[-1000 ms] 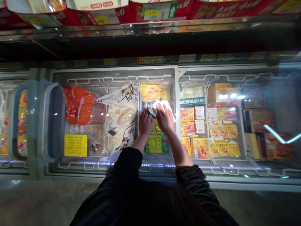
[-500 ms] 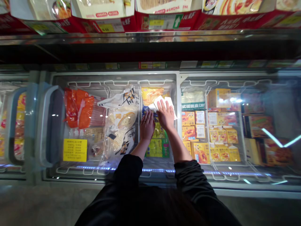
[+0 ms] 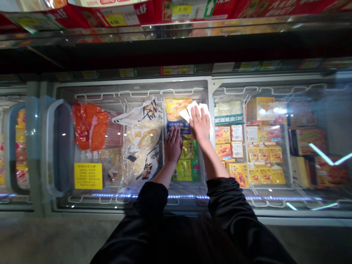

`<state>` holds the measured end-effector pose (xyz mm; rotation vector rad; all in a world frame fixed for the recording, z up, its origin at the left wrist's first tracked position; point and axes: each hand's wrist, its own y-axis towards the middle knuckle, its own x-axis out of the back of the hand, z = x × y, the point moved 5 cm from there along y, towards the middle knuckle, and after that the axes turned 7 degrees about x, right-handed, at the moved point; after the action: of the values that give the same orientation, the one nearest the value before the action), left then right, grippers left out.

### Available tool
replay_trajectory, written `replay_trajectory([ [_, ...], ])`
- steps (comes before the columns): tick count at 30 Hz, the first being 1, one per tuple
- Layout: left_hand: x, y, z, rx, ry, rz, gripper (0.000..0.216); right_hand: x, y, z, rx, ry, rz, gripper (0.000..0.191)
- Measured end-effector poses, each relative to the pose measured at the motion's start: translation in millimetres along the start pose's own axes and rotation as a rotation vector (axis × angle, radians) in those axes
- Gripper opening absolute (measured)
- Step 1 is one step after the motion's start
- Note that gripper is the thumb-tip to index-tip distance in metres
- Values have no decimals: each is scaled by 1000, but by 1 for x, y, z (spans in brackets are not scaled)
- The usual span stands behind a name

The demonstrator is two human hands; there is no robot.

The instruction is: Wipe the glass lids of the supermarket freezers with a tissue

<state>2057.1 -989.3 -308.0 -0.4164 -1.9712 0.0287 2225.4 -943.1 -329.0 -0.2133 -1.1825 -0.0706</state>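
My right hand [image 3: 200, 128] lies flat on a folded white sheet, like a tissue or paper towel [image 3: 185, 115], and presses it on the clear freezer lid near the frame. Its fingers are stretched and slightly spread, and the sheet sticks out on both sides. Beside it, my left hand [image 3: 173, 145] rests palm down on the lid, fingers extended, holding nothing. Beneath the lid are a yellow food packet [image 3: 174, 106], a blue-labelled part [image 3: 172, 124] below it, and green packets [image 3: 182, 171], partly hidden by my hands.
White-and-clear bags [image 3: 143, 135] and orange packages [image 3: 90, 126] lie to the left under the lid, near a yellow notice [image 3: 88, 176]. A grey handle [image 3: 52, 146] stands at the left. Yellow boxes [image 3: 238, 174] fill baskets on the right. A shelf edge [image 3: 176, 29] runs above.
My right hand and the white sheet have slid slightly up and to the right over the lid. My left hand stays in nearly the same place. The view has shifted a little.
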Motion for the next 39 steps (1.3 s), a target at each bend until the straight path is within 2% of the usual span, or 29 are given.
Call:
replay_trajectory([
  [3,0,1,2,24,-14,66,59,0,8,16,62,9,41,65],
  [6,2,2,1,37,-31,73,61,6,-16,24,175,8,83,63],
  [11,12,0,-3,34,-11,66,60,20,-63,-5,162,13,87,62],
  [14,19,5,-3,48,-5,30,64,23,-54,-25,91,-9,71,64],
  [18,25,34,-4,-30,-3,-37,65,19,-7,-28,-9,-33,63,67],
  [21,28,68,-6,-65,21,-62,65,14,13,-20,-6,-13,43,69],
  [23,29,89,-8,-80,36,-64,66,13,7,-15,42,-1,30,68],
  [26,29,112,-12,-91,35,-71,66,14,-24,-13,118,1,38,66],
  [28,28,119,-13,-87,28,-81,65,17,-45,-16,138,-4,38,64],
  [30,26,121,-13,-99,25,-102,64,19,-53,-20,134,-14,19,64],
  [32,24,120,-12,-126,24,-117,63,20,-42,-24,80,-28,-23,63],
  [35,23,119,-11,-156,23,-108,63,19,-1,-28,-49,-34,-81,64],
  [39,26,121,-11,-167,29,-90,62,15,52,-16,-37,-34,-45,66],
])
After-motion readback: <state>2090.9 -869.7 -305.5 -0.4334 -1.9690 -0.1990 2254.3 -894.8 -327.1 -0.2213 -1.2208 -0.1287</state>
